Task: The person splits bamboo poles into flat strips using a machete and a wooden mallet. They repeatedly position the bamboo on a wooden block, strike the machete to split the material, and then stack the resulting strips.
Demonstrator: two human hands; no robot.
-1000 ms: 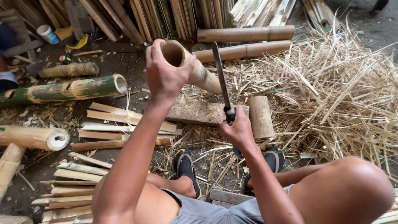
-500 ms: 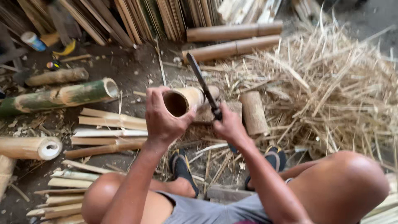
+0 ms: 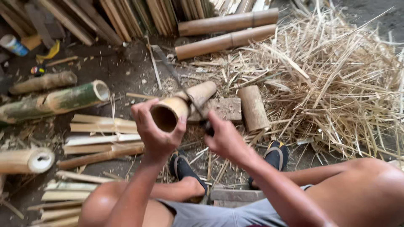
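While the left hand (image 3: 156, 133) wraps its fingers around the open end of a hollow bamboo section (image 3: 182, 107), tilted with its far end resting on a wooden block (image 3: 225, 108), the right hand (image 3: 225, 138) is clenched around the handle of a long blade (image 3: 174, 77) laid across the tube's upper side. The work appears to be the splitting of the tube lengthwise; the next move would call for a firm grip on the bamboo and fingers clear of the edge. The seated person's 2 dark sandals (image 3: 275, 154) rest on a dirt floor (image 3: 130, 71) littered with chips. Split slats (image 3: 101, 126) lie at left beside a green bamboo pole (image 3: 63, 100), 2 tan poles (image 3: 227, 31) lie beyond, and pale shavings (image 3: 336, 88) are heaped at right.
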